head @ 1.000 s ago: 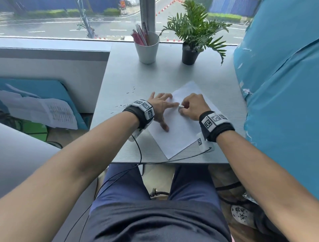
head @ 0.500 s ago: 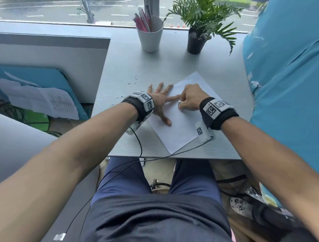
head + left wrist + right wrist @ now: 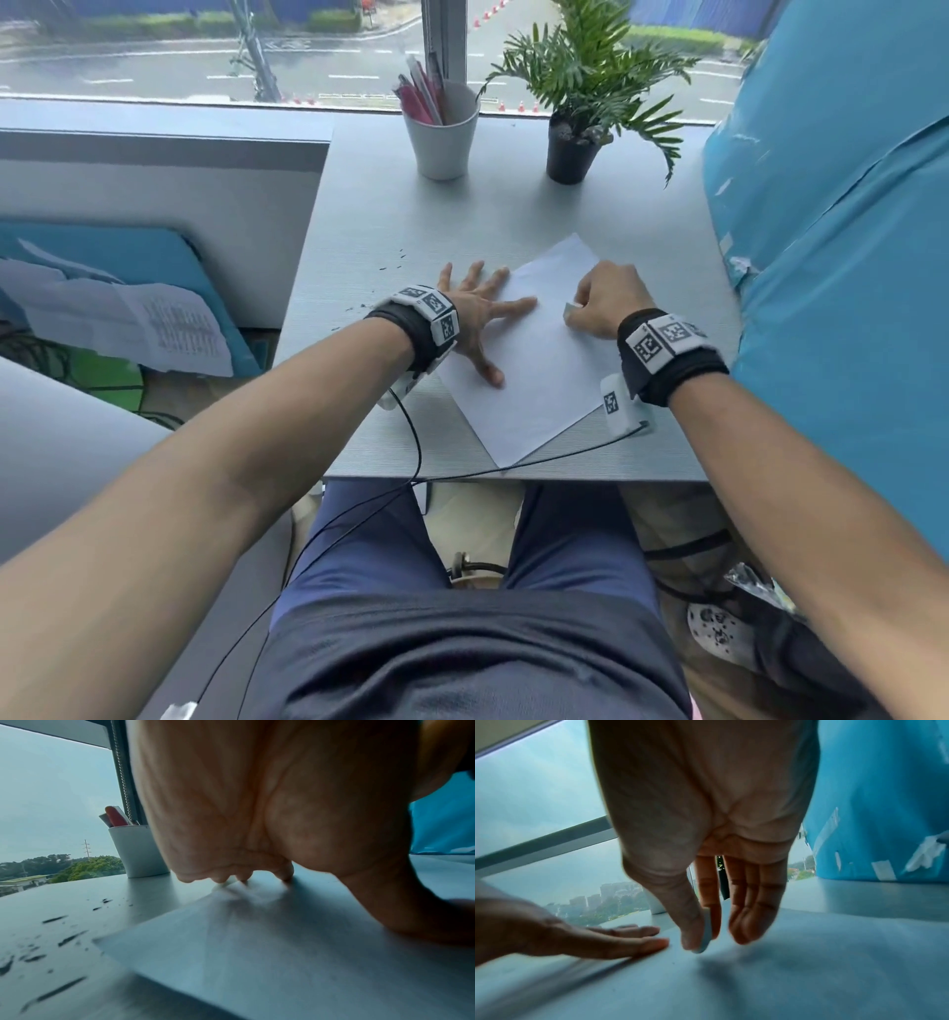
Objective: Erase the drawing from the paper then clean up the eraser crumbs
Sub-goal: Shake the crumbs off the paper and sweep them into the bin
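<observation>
A white sheet of paper [image 3: 539,370] lies at an angle on the grey desk [image 3: 400,205]; no drawing shows on it. My left hand [image 3: 480,313] lies flat with spread fingers on the sheet's left edge, pressing it down. My right hand [image 3: 603,306] is over the sheet's upper right part and pinches a small pale eraser [image 3: 570,311] between thumb and forefinger. The right wrist view has the eraser [image 3: 706,931] with its tip at the paper [image 3: 782,973]. Dark eraser crumbs [image 3: 382,277] lie scattered on the desk left of the sheet, and they show as dark flecks [image 3: 64,933] in the left wrist view.
A white cup [image 3: 444,136] with pens and a potted plant [image 3: 575,144] stand at the desk's far edge by the window. A blue wrapped panel [image 3: 832,257] borders the desk on the right. Black cables [image 3: 416,437] run over the near edge.
My right hand with the eraser has moved right, away from the left hand's fingertips. The left hand stays flat on the sheet.
</observation>
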Motion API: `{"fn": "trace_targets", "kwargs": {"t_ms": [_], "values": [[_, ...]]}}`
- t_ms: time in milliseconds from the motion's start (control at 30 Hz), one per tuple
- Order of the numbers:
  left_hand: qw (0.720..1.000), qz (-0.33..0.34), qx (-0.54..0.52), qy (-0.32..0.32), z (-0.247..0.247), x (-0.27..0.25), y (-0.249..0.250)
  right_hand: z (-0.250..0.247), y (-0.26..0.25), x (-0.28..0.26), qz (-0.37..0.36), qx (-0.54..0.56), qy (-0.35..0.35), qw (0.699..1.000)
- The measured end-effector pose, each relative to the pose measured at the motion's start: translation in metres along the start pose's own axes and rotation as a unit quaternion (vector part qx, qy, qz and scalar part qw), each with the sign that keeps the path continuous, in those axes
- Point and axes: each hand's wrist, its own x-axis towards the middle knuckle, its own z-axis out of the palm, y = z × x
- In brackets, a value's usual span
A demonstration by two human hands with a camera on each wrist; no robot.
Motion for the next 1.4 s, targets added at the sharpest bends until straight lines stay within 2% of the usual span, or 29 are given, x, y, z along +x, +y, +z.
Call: {"fn": "trace_targets", "kwargs": {"t_ms": [133, 200, 300, 367, 433, 500, 567, 600, 633, 667, 700, 800, 833, 900, 967, 1033, 1100, 1133, 1167, 1200, 1267, 1333, 1367, 1400], "values": [[0.997, 0.007, 0.06, 0.042, -0.001, -0.008, 0.008, 0.013, 0.001, -0.004, 0.015, -0.034, 0.033, 0.999], [0.993, 0.07, 0.065, 0.068, 0.008, -0.014, 0.029, 0.015, 0.003, -0.006, 0.014, -0.045, 0.04, 0.998], [0.976, 0.207, 0.055, 0.032, 0.033, -0.021, 0.067, 0.014, 0.004, -0.006, 0.005, -0.05, 0.037, 0.998], [0.971, 0.234, 0.037, 0.017, 0.046, -0.019, 0.071, 0.011, 0.004, -0.006, 0.001, -0.045, 0.03, 0.999], [0.981, 0.189, 0.019, 0.037, 0.044, -0.016, 0.051, 0.01, 0.007, -0.007, 0.001, -0.039, 0.03, 0.999], [0.996, 0.071, -0.011, 0.053, 0.036, -0.015, 0.017, 0.011, 0.01, -0.01, 0.001, -0.039, 0.029, 0.999], [0.995, -0.08, -0.02, 0.051, 0.026, -0.018, -0.016, 0.012, 0.011, -0.011, 0.0, -0.039, 0.033, 0.999], [0.99, -0.132, -0.012, 0.056, 0.024, -0.021, -0.024, 0.012, 0.012, -0.011, -0.002, -0.037, 0.034, 0.999], [0.987, -0.144, -0.002, 0.069, 0.023, -0.023, -0.024, 0.012, 0.012, -0.011, -0.005, -0.036, 0.033, 0.999], [0.99, -0.113, 0.007, 0.085, 0.023, -0.024, -0.017, 0.012, 0.012, -0.011, -0.008, -0.034, 0.029, 0.999], [0.994, -0.053, 0.017, 0.096, 0.025, -0.024, -0.004, 0.012, 0.012, -0.01, -0.01, -0.031, 0.023, 0.999], [0.989, 0.129, 0.035, 0.067, 0.036, -0.018, 0.041, 0.011, 0.011, -0.008, -0.014, -0.026, 0.007, 1.0], [0.985, 0.158, 0.031, 0.058, 0.04, -0.013, 0.049, 0.011, 0.012, -0.008, -0.015, -0.025, 0.003, 1.0], [0.984, 0.164, 0.009, 0.065, 0.04, -0.006, 0.046, 0.011, 0.014, -0.008, -0.018, -0.02, 0.001, 1.0], [0.992, 0.098, -0.008, 0.074, 0.033, -0.003, 0.027, 0.011, 0.014, -0.009, -0.018, -0.017, 0.001, 1.0], [0.998, -0.026, -0.008, 0.061, 0.021, -0.004, -0.001, 0.012, 0.013, -0.011, -0.018, -0.013, 0.004, 1.0], [0.985, -0.167, 0.01, 0.044, 0.011, -0.011, -0.022, 0.012, 0.012, -0.013, -0.02, -0.005, 0.006, 1.0], [0.977, -0.208, 0.015, 0.048, 0.007, -0.017, -0.026, 0.012, 0.011, -0.013, -0.021, -0.003, 0.004, 1.0], [0.975, -0.21, 0.019, 0.067, 0.004, -0.021, -0.025, 0.012, 0.011, -0.012, -0.024, -0.003, 0.003, 1.0], [0.981, -0.167, 0.02, 0.093, 0.003, -0.024, -0.019, 0.012, 0.012, -0.01, -0.026, -0.004, 0.002, 1.0], [0.993, -0.007, 0.014, 0.113, 0.008, -0.028, -0.001, 0.008, 0.011, -0.008, -0.034, -0.005, -0.002, 0.999], [0.989, 0.128, 0.005, 0.07, 0.019, -0.027, 0.017, 0.002, 0.01, -0.004, -0.047, -0.012, -0.015, 0.999], [0.988, 0.148, 0.003, 0.04, 0.026, -0.025, 0.023, -0.001, 0.01, -0.004, -0.055, -0.016, -0.018, 0.998], [0.99, 0.139, 0.0, 0.021, 0.032, -0.022, 0.025, -0.005, 0.01, -0.005, -0.057, -0.016, -0.013, 0.998]]}}
